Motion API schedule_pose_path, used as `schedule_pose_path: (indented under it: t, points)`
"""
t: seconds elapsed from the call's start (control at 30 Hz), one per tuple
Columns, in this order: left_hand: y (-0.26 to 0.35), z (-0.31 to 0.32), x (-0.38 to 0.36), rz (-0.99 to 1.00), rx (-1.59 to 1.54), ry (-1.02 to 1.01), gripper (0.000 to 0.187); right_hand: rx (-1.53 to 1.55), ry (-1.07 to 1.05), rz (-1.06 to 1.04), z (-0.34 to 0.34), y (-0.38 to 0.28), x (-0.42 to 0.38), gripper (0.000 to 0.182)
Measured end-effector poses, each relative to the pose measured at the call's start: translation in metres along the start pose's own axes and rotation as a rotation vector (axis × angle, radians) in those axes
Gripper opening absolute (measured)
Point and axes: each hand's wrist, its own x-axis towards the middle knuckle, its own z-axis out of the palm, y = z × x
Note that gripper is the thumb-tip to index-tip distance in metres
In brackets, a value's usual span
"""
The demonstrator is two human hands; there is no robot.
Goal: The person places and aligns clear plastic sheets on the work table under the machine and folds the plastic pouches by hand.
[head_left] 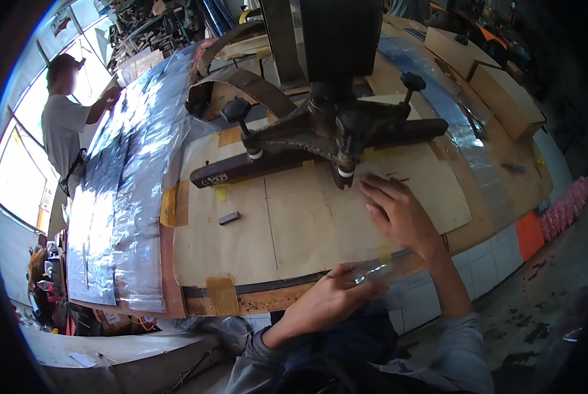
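My right hand (399, 213) lies over the pale board (294, 243), fingers stretched out and fingertips close to the forked tip at the front of the dark metal press (327, 125). My left hand (327, 302) is at the board's front edge, its fingers curled around a shiny piece of clear plastic (374, 271), which is partly blurred. On the board, left of a dark pencil-like line, rests a small dark grey block (229, 218). The press has a long metal bar with chalk writing and black knobs on its feet.
Shiny plastic sheeting (126, 157) covers the table's left side. Cardboard boxes (504, 98) stand at the right, near a strip of tape and plastic. A person (64, 125) works at the far left edge. Brown tape (222, 295) holds the board's front edge.
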Motion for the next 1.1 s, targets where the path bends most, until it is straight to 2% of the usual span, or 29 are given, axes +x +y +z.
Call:
schedule_pose_path:
  t: [0.03,0.13,0.17,0.27,0.37,0.57,0.87,1.1]
  points:
    - [-0.002,0.001,-0.002,-0.051,-0.062,-0.041,0.033,-0.002,-0.02,0.005,-0.002,0.0,-0.001,0.035]
    - [0.002,-0.006,-0.001,-0.079,0.001,-0.141,0.04,0.006,-0.076,0.03,-0.006,-0.005,-0.002,0.038]
    - [0.003,-0.004,-0.002,-0.068,0.005,-0.092,0.042,0.01,-0.097,0.042,-0.008,-0.006,-0.003,0.039]
    - [0.006,0.003,-0.009,-0.112,-0.016,0.0,0.026,-0.018,-0.134,0.077,-0.008,-0.009,-0.006,0.04]
    - [0.005,0.007,-0.013,-0.164,0.023,0.03,0.028,0.056,-0.11,0.128,-0.008,-0.011,-0.008,0.039]
    - [0.002,0.009,-0.015,-0.144,0.023,0.045,0.031,0.159,-0.068,0.181,-0.011,-0.008,-0.011,0.038]
    - [0.005,0.0,-0.012,-0.155,-0.007,-0.048,0.03,0.154,-0.09,0.199,-0.011,-0.008,-0.011,0.038]
    - [0.004,0.002,-0.012,-0.138,-0.004,-0.022,0.027,0.151,-0.093,0.196,-0.011,-0.008,-0.011,0.039]
